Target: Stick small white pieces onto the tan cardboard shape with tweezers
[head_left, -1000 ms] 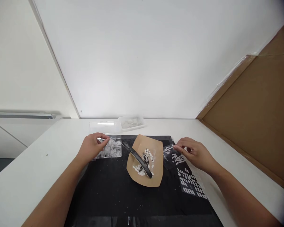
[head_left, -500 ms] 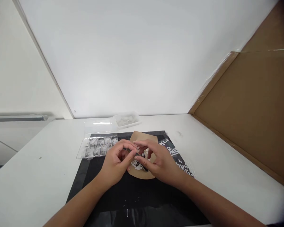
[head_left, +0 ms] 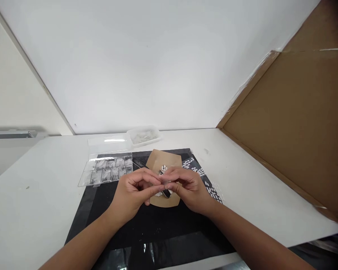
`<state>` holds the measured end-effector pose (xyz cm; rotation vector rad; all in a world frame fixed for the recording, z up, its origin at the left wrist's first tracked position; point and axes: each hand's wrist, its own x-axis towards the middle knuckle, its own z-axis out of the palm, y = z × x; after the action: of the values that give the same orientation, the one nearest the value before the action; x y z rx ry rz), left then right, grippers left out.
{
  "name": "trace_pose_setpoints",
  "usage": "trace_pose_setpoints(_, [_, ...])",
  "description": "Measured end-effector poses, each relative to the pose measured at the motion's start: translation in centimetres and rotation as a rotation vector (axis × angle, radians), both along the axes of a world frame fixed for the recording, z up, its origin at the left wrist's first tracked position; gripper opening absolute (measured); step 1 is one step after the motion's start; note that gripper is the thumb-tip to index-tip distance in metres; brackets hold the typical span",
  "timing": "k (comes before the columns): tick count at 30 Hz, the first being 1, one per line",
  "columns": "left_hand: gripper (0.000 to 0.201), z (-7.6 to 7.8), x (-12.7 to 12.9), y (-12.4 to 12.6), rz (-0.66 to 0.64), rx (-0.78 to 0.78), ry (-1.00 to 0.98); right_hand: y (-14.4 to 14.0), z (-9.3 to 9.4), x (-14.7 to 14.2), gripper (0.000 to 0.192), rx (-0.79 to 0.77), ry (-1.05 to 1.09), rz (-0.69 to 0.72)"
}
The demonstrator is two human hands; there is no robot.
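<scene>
- Spreading across the white counter (head_left: 270,195), a black mat (head_left: 107,221) is seen, and on it, toward its far edge, a brown paper piece (head_left: 163,159) is laid; this paper is taken as the landmark.
- Left of the paper, a clear compartment box (head_left: 105,171) is set with its long side running left to right; beyond the paper, a small clear tray (head_left: 143,135) is placed at the wall. Right of the paper, a dark sheet with rows of white tabs (head_left: 207,183) is spread.
- On the paper, a heap of small white pieces (head_left: 161,169) and a dark file-like strip (head_left: 166,193) are partly hidden by the fingers; the strip's near end shows below them.
- Over the near half of the paper, the left hand (head_left: 135,193) and the right hand (head_left: 188,189) are brought together, fingertips meeting at the middle, wrists angled inward from either side.
- Both hands are pinched closed around something tiny between the fingertips; what it is cannot be told. Neither hand is clearly nearer to it.
</scene>
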<state>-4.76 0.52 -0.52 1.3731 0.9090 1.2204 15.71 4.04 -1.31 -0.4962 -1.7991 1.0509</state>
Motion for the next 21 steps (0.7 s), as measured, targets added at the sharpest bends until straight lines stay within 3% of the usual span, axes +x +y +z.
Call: trace_pose_setpoints(21, [0.015,-0.05,0.10,0.06,0.022,-0.077,-0.012,-0.52,0.20,0.40,0.018,0.275,-0.235,-0.240])
